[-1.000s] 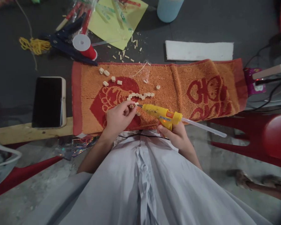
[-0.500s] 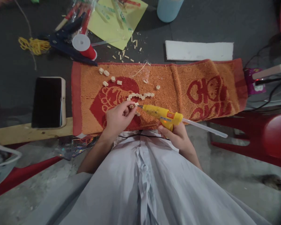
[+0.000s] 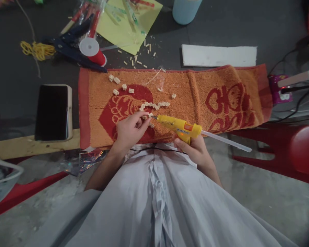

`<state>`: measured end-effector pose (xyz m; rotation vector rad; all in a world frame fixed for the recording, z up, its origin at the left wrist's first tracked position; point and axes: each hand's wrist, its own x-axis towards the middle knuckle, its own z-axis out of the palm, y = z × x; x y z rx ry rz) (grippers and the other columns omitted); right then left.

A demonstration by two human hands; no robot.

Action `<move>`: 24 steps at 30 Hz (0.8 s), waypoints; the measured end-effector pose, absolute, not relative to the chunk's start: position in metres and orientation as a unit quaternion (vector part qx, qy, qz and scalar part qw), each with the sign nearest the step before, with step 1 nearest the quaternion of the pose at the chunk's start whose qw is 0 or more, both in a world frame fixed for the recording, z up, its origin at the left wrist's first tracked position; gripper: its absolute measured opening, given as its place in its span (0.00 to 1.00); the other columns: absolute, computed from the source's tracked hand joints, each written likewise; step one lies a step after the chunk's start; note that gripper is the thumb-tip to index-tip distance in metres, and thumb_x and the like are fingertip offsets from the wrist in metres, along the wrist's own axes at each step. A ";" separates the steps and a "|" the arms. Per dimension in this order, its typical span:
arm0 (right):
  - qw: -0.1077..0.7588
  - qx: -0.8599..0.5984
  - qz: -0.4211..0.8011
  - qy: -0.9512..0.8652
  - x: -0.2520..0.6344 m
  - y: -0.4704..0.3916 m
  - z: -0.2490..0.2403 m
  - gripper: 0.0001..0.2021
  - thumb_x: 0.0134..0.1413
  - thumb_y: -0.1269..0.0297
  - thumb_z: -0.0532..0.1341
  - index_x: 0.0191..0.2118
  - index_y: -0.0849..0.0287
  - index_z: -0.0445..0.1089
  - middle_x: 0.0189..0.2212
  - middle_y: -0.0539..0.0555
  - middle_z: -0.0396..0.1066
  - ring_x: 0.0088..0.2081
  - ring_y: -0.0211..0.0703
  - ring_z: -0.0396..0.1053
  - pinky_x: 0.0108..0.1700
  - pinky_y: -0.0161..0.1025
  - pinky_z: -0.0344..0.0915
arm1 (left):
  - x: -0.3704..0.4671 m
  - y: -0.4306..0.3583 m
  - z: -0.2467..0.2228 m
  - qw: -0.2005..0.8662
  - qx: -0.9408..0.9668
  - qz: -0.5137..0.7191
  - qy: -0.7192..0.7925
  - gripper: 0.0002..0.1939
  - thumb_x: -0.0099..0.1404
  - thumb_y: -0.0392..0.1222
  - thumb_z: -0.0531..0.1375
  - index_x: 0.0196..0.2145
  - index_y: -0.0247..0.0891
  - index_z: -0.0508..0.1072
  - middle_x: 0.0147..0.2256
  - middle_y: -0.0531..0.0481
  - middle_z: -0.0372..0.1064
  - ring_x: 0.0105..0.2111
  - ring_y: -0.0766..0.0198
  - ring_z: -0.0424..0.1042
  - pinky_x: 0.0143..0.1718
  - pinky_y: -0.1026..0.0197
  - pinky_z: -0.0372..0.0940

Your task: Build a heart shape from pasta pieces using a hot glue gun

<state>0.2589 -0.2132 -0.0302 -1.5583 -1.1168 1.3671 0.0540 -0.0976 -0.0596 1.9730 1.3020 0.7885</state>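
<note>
Over the orange towel [image 3: 180, 80], my left hand [image 3: 131, 130] pinches a small cream piece [image 3: 150, 115] between thumb and fingertips. My right hand [image 3: 193, 147] is wrapped round the handle of a yellow glue gun [image 3: 173, 124], whose nozzle points left and meets the cream piece. A clear glue stick [image 3: 226, 141] juts from the gun's back end. Just above my left fingertips lies a wavy chain of cream pieces [image 3: 157, 105]. Small cream clusters [image 3: 131, 91] sit at the towel's upper left, and a single one [image 3: 173, 96] lies right of the chain.
A black-screened phone [image 3: 53, 112] lies left of the towel. Behind it are a red thread spool [image 3: 94, 51], yellow string [image 3: 38, 50], a green-yellow sheet [image 3: 128, 24] with cream bits nearby, a blue cup [image 3: 186, 12] and a white strip [image 3: 219, 56]. Cables run at the right.
The glue gun has shifted very slightly to the right at its back end, along with the glue stick. My left hand and the cream piece have hardly moved.
</note>
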 end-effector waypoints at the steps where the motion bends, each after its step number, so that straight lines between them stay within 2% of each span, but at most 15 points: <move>1: 0.383 -0.608 0.541 -0.438 0.259 -0.213 -0.030 0.15 0.60 0.47 0.61 0.33 0.55 0.68 0.24 0.49 0.65 0.23 0.37 0.60 0.23 0.36 0.58 | 0.054 -0.098 -0.060 0.318 0.751 0.298 0.496 0.09 0.63 0.46 0.61 0.39 0.41 0.77 0.19 0.61 0.62 0.19 0.74 0.60 0.26 0.69 0.56; 9: 0.391 -0.614 0.530 -0.436 0.258 -0.212 -0.029 0.15 0.59 0.47 0.61 0.35 0.55 0.69 0.24 0.49 0.66 0.24 0.37 0.61 0.24 0.36 0.58 | 0.053 -0.098 -0.060 0.309 0.751 0.305 0.498 0.10 0.63 0.47 0.62 0.39 0.41 0.78 0.19 0.61 0.63 0.19 0.74 0.60 0.26 0.70 0.57; 16: 0.376 -0.612 0.535 -0.445 0.257 -0.212 -0.026 0.17 0.60 0.47 0.60 0.31 0.56 0.67 0.23 0.49 0.65 0.23 0.36 0.60 0.24 0.36 0.58 | 0.052 -0.098 -0.060 0.317 0.753 0.308 0.488 0.09 0.63 0.45 0.61 0.39 0.41 0.78 0.19 0.61 0.62 0.19 0.74 0.60 0.26 0.70 0.58; 24: 0.376 -0.615 0.516 -0.463 0.259 -0.212 -0.027 0.16 0.60 0.48 0.60 0.31 0.56 0.67 0.24 0.49 0.66 0.24 0.37 0.61 0.24 0.36 0.59 | 0.053 -0.098 -0.060 0.313 0.754 0.317 0.483 0.09 0.63 0.45 0.61 0.39 0.41 0.78 0.18 0.61 0.62 0.19 0.74 0.59 0.26 0.70 0.58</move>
